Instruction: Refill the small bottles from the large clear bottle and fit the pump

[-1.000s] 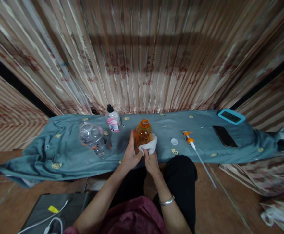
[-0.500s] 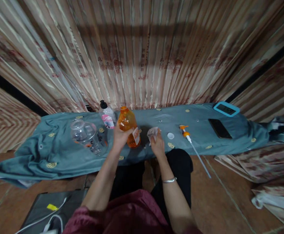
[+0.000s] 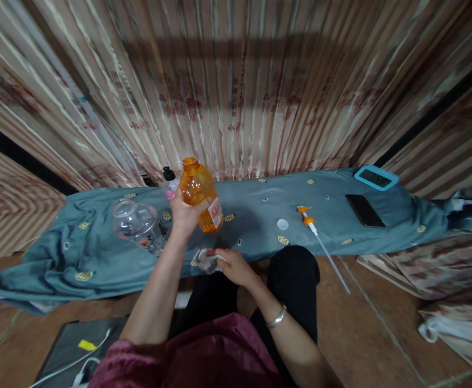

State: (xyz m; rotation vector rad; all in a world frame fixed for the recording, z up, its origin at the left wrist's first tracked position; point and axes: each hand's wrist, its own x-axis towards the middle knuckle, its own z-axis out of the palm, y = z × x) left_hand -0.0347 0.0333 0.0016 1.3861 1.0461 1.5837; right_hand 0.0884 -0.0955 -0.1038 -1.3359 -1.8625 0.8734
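Observation:
My left hand point(image 3: 187, 214) is wrapped round an orange see-through bottle point(image 3: 198, 183) with a white label and an uncapped neck. The bottle leans a little and looks raised off the cloth. My right hand point(image 3: 236, 266) pinches a crumpled whitish tissue or cloth point(image 3: 208, 261) over the front edge of the bench. Left of my left arm is a large clear bottle point(image 3: 136, 221), partly hidden by the arm. A smaller clear bottle with a black pump top point(image 3: 169, 175) stands behind my left hand, mostly covered.
An orange-and-white pump with a long tube point(image 3: 309, 221) overhangs the front edge. A white disc point(image 3: 282, 224), a black phone point(image 3: 364, 210) and a blue-framed digital clock point(image 3: 376, 177) lie on the teal cloth point(image 3: 255, 199). Striped curtains point(image 3: 236, 97) hang close behind.
The orange bottle has gone up and to the left in my left hand. My right hand has swung left and towards me with the crumpled tissue or cloth.

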